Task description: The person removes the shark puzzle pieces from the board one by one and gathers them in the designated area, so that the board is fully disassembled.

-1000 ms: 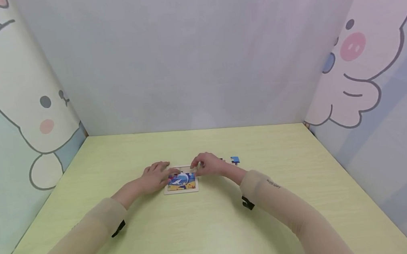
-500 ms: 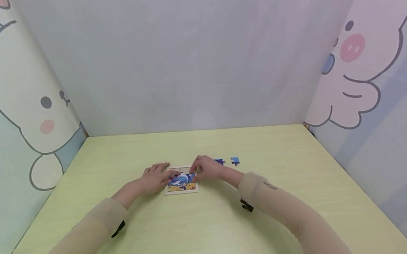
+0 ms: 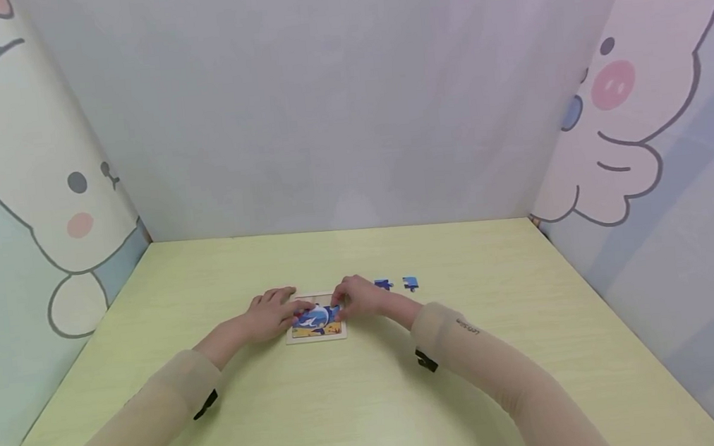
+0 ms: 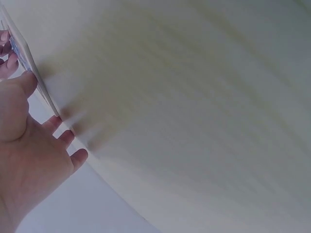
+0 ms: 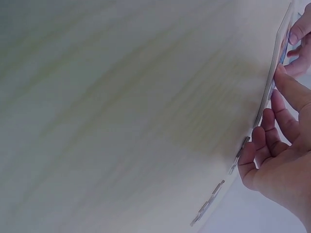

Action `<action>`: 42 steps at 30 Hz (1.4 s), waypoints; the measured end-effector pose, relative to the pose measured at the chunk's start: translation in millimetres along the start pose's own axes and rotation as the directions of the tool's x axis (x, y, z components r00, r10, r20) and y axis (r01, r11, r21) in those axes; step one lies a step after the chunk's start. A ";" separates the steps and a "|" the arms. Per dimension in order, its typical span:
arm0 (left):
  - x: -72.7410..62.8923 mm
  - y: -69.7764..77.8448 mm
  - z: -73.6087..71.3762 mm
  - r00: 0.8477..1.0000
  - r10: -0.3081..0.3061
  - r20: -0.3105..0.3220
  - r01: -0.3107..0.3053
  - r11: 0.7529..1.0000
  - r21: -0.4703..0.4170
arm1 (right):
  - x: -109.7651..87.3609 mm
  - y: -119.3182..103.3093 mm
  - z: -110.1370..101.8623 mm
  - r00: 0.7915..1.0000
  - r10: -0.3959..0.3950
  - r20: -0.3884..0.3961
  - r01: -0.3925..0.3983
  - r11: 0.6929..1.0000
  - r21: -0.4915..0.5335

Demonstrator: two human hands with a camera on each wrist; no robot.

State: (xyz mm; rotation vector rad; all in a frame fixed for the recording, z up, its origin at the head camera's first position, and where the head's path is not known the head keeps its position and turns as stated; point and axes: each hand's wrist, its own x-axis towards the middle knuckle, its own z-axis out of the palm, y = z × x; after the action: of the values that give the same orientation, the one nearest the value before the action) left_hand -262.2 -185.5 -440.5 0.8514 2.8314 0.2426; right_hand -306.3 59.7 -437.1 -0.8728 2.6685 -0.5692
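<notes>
A small jigsaw puzzle tray with a pale frame lies mid-table in the head view. Its dolphin picture fills the near part, while bare backing shows along the far side. My left hand rests at the left edge with fingers spread, its index finger reaching over the picture. At the right side, my right hand pinches a blue puzzle piece between thumb and index finger, down at the picture. In the right wrist view the thumb lies on the tray's edge and the other fingers are curled.
Two loose blue puzzle pieces, one nearer and one farther right, lie beyond the right hand. A grey curtain rises behind the table, with cartoon-printed panels on both sides.
My right hand has shifted slightly left over the puzzle, uncovering more of the loose piece beside it. The left hand stays in place on the tray.
</notes>
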 end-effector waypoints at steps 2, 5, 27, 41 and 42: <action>0.2 -0.8 0.6 1.000 -0.006 0.007 0.006 1.000 0.005 | 0.6 0.2 0.9 1.000 0.002 0.000 -0.002 1.000 0.002; 0.4 -1.5 0.7 1.000 -0.007 0.008 0.007 1.000 0.003 | 0.8 0.4 2.0 1.000 0.007 -0.004 -0.007 1.000 0.019; -4.2 5.0 -6.2 1.000 0.004 -0.002 -0.004 1.000 -0.014 | -5.4 0.7 -2.4 0.997 -0.040 -0.061 0.050 0.982 0.180; -3.0 3.6 -4.0 1.000 0.006 -0.004 -0.006 1.000 -0.013 | -6.4 -0.6 -5.6 0.996 -0.063 -0.056 0.073 0.980 0.188; -2.4 3.2 -3.1 1.000 0.008 -0.006 -0.008 1.000 -0.009 | -6.5 -0.8 -5.6 0.996 -0.063 -0.055 0.072 0.980 0.187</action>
State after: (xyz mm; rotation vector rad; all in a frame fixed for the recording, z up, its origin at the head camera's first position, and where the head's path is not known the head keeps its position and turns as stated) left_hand -259.2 -184.5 -436.5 0.8612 2.8307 0.2590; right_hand -302.9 64.7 -430.9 -0.9079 2.5822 -0.8554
